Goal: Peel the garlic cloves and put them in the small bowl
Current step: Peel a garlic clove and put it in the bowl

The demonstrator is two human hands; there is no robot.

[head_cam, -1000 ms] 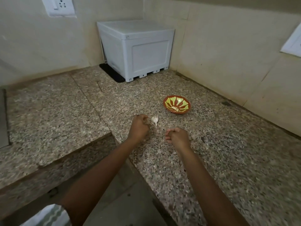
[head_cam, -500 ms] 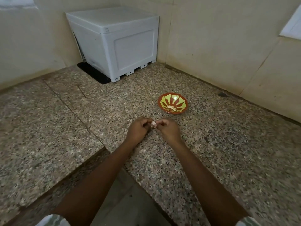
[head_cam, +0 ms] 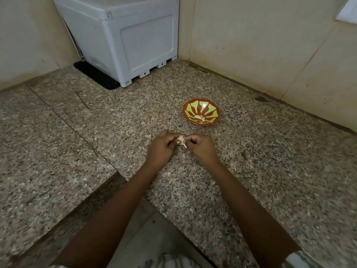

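A pale garlic clove (head_cam: 182,141) with papery skin is held between both hands just above the granite counter. My left hand (head_cam: 159,148) pinches its left side with curled fingers. My right hand (head_cam: 201,148) pinches the right side, where a flap of skin sticks out. A small red bowl (head_cam: 201,112) with a yellow-green petal pattern sits beyond my right hand, holding a few pale peeled pieces at its centre.
A white plastic box (head_cam: 123,39) on a black mat (head_cam: 96,76) stands in the back corner. Beige walls close the counter at the back and right. The speckled granite counter (head_cam: 270,171) has an inner corner edge near my forearms, with floor below.
The clove lay on the counter one second ago; both hands have since come together and taken hold of it. The camera has moved closer and tilted down.
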